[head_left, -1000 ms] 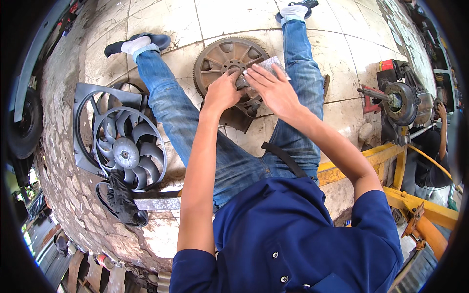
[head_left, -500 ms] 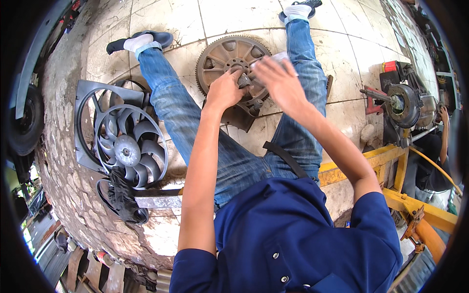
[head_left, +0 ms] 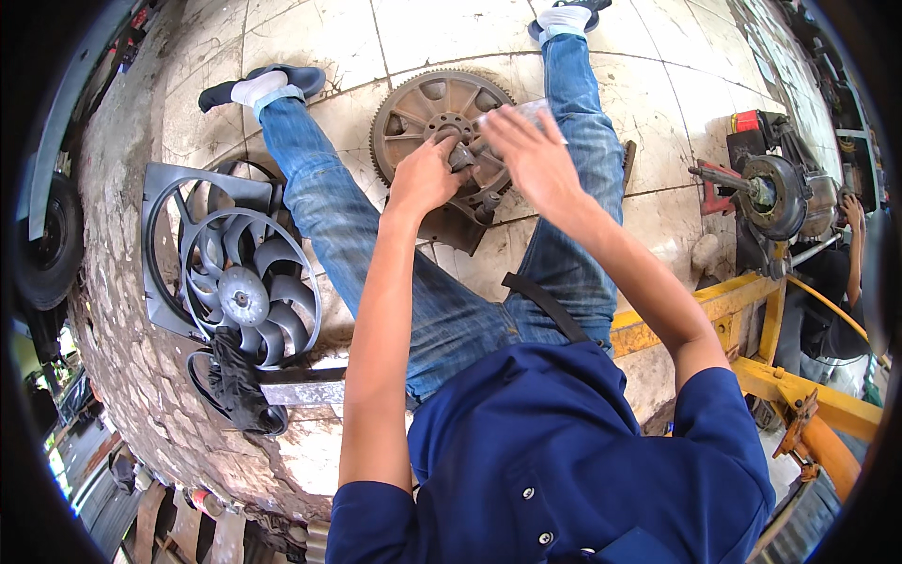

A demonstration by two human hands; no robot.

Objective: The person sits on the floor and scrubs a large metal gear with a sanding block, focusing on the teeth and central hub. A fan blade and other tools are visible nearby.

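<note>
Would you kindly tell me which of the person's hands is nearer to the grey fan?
Left. The left hand, holding a metal part, is above and right of the grey fan in the picture; the right hand is farther right, beyond the left.

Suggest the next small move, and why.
Perhaps draw the pale sheet lightly along the metal part: the left hand grips that part above the toothed wheel, and the right hand lies over the sheet, close by.
</note>
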